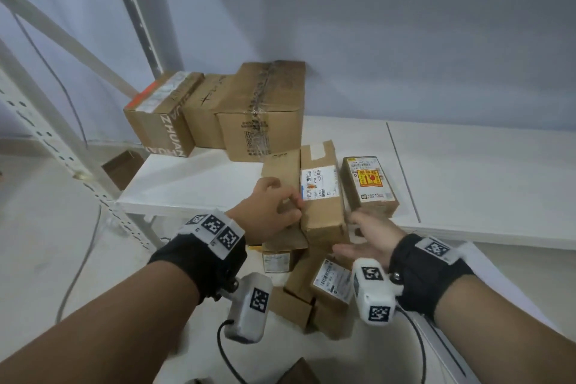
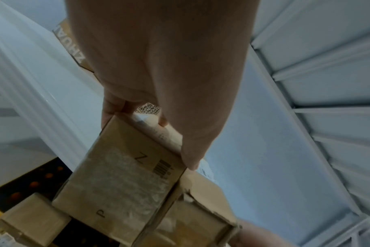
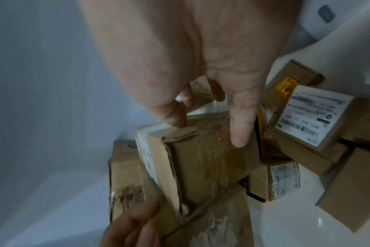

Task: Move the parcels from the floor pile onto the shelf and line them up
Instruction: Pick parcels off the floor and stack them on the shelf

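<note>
Three narrow brown parcels lie side by side on the white shelf (image 1: 193, 184). My left hand (image 1: 274, 206) grips the plain left parcel (image 1: 280, 168), thumb along one edge and fingers round the other; the left wrist view shows this parcel (image 2: 120, 183) printed with "Z" and "P". My right hand (image 1: 361, 231) is open, with straight fingers touching the near end of the middle parcel (image 1: 321, 206), which bears a white label. Both near ends overhang the shelf's front edge. The right wrist view shows the taped end of that parcel (image 3: 205, 163). A yellow-labelled parcel (image 1: 367, 187) lies to the right.
Three larger boxes (image 1: 261, 112) stand in a row at the shelf's back left. The floor pile (image 1: 330, 284) of small parcels lies under my hands. A perforated shelf upright (image 1: 62, 146) stands to the left, with a cable (image 1: 81, 265) on the floor. A second white board (image 1: 483, 181) continues right.
</note>
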The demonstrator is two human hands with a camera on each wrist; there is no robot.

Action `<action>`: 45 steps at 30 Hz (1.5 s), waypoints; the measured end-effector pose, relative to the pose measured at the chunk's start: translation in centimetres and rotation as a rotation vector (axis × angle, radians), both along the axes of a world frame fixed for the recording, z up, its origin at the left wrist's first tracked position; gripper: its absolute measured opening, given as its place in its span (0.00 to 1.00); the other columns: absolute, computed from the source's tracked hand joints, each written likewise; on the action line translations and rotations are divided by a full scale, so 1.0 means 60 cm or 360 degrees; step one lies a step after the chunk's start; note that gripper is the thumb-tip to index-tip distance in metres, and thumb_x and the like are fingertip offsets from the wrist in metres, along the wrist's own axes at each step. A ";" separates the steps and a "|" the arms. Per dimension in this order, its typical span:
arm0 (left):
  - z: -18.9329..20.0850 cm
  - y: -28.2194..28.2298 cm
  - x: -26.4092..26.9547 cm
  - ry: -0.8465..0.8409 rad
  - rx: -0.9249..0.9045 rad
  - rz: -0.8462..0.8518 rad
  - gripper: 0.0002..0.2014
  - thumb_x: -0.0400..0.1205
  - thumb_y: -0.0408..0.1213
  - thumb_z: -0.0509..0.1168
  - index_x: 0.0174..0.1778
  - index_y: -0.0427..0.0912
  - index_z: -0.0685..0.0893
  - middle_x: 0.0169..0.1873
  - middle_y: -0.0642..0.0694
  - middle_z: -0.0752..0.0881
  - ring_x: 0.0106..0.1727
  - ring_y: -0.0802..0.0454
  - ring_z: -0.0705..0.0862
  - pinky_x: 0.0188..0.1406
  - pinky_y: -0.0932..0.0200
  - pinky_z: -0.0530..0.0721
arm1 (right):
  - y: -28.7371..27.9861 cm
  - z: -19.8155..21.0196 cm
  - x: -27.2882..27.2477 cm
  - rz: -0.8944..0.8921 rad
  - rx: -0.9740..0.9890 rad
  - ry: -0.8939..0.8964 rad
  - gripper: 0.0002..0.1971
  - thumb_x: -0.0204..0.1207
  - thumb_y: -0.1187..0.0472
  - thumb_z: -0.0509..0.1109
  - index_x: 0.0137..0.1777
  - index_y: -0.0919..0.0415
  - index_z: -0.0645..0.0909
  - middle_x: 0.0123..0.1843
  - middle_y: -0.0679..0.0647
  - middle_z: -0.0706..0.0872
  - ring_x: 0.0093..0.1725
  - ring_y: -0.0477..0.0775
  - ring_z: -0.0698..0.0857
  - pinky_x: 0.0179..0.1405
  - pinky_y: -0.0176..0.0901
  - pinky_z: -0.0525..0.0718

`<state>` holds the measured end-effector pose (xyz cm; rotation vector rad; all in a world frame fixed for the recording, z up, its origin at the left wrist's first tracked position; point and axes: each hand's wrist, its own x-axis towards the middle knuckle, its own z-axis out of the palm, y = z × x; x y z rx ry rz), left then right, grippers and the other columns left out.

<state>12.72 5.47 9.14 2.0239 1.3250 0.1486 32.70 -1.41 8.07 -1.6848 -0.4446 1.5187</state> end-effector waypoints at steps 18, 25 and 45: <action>0.102 0.004 0.012 -0.0843 -0.0004 0.0288 0.05 0.84 0.43 0.65 0.49 0.59 0.85 0.62 0.49 0.76 0.61 0.50 0.78 0.57 0.53 0.81 | 0.023 0.095 0.040 0.0277 0.0163 -0.0933 0.20 0.77 0.57 0.69 0.68 0.51 0.72 0.66 0.60 0.75 0.39 0.65 0.91 0.31 0.48 0.90; 0.134 -0.006 0.051 -0.1637 -0.0535 0.0458 0.06 0.87 0.36 0.59 0.54 0.49 0.80 0.50 0.49 0.80 0.50 0.45 0.78 0.47 0.47 0.80 | 0.011 0.144 0.053 0.0403 0.0246 -0.0268 0.29 0.74 0.32 0.67 0.68 0.49 0.75 0.62 0.61 0.84 0.48 0.63 0.91 0.45 0.49 0.90; 0.033 -0.022 0.158 -0.0161 -0.0041 0.0333 0.40 0.67 0.58 0.74 0.74 0.57 0.64 0.75 0.47 0.61 0.70 0.39 0.75 0.69 0.42 0.79 | -0.012 0.151 0.149 0.0327 0.0282 -0.1823 0.27 0.62 0.50 0.78 0.58 0.59 0.72 0.56 0.56 0.72 0.41 0.47 0.75 0.35 0.42 0.77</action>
